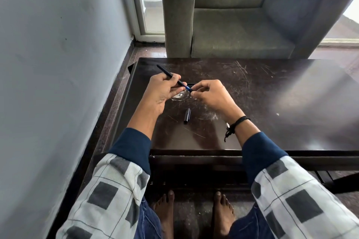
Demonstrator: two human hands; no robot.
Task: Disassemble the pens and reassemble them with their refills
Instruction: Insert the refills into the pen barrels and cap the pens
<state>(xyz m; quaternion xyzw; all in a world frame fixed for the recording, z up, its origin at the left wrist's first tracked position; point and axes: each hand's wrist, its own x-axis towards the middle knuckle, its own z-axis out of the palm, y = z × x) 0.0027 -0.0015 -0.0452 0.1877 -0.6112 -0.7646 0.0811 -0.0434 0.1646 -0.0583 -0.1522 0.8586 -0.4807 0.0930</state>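
Currently left hand (161,91) grips the black pen barrel (169,74); right hand (209,95) pinches its blue tip (188,88). Pen cap (187,116) lies on table (272,103), toward left edge.

A slim black pen (171,75) is held aslant above the table (272,106) in the left hand (163,91), with its far end pointed away to the left. A short blue section (187,88) is exposed at its near end, which is pinched by the fingertips of the right hand (209,95). A black cap (187,116) is laid flat on the table between the forearms, apart from the pen. Another dark piece (191,84) is mostly hidden behind the blue section.
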